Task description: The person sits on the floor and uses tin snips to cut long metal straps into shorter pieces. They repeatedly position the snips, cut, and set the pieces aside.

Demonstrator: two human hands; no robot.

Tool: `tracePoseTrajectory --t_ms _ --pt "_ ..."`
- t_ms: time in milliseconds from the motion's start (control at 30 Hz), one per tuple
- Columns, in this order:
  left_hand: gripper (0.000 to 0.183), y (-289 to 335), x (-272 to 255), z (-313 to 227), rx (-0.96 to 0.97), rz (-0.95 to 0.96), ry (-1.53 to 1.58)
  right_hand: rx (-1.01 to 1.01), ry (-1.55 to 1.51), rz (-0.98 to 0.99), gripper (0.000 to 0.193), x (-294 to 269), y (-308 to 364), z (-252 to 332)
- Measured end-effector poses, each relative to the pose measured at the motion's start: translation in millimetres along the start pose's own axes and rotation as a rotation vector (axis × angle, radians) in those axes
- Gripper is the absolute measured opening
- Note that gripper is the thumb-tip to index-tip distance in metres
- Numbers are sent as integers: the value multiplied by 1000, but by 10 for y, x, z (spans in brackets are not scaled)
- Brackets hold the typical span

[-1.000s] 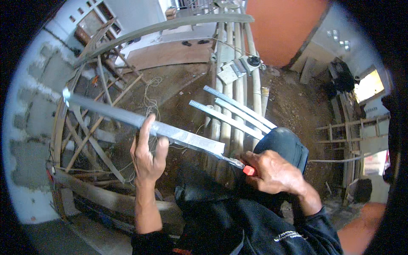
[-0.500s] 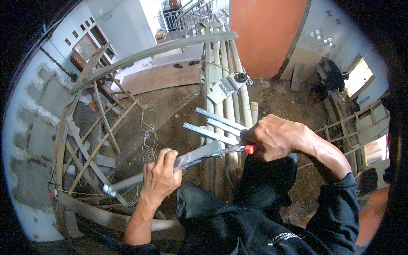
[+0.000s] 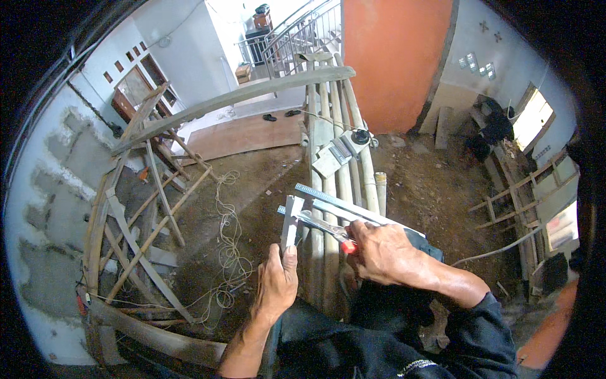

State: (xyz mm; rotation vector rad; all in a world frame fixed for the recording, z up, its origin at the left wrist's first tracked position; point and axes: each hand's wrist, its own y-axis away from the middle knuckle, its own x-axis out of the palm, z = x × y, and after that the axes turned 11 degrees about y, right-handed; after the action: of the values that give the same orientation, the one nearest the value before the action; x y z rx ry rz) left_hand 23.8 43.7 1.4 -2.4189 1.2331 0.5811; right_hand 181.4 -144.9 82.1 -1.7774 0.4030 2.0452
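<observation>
My left hand [image 3: 276, 278] is closed around the lower end of a short grey metal channel [image 3: 291, 218], which points up and away from me. My right hand [image 3: 385, 251] grips a pair of metal snips [image 3: 328, 228] with red on the handle; their jaws meet the channel's right side. Whether they bite into the metal cannot be made out. Beyond and under the snips lie long galvanized metal strips [image 3: 353, 206], running from the bamboo poles [image 3: 327, 183] toward my right leg. Part of the snips' handle is hidden by my right fingers.
A pale boxy item with a dark round part [image 3: 341, 153] rests on the poles. A curved timber beam [image 3: 240, 96] crosses the far side. At left stand leaning wooden poles [image 3: 151, 234] beside a tangled cord [image 3: 224, 252]. A wooden ladder-like frame [image 3: 511, 196] is at right.
The channel has swung from lying out to the left to pointing away from me. My left hand has moved right and nearer; my right hand has come slightly nearer, still holding the snips.
</observation>
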Motion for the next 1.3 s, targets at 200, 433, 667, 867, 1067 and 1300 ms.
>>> tracePoseTrajectory --t_ms 200,433,667,867,1067,1300 --pt "48 81 -56 12 -323 78 637 -20 209 -211 41 -247 -103 -301" --pt "47 95 -12 -369 -340 152 651 -80 293 -259 47 -103 -278 -338" --pt "55 129 11 -487 -370 202 660 -169 442 -413 51 7 -383 -297" --pt "55 125 11 -504 -401 174 548 -198 436 -298 52 69 -458 -370" --pt "51 123 18 -411 -350 221 508 -231 350 -204 45 45 -478 -382" --pt "56 150 -18 -402 -389 234 552 -321 300 -121 41 17 -538 -474"
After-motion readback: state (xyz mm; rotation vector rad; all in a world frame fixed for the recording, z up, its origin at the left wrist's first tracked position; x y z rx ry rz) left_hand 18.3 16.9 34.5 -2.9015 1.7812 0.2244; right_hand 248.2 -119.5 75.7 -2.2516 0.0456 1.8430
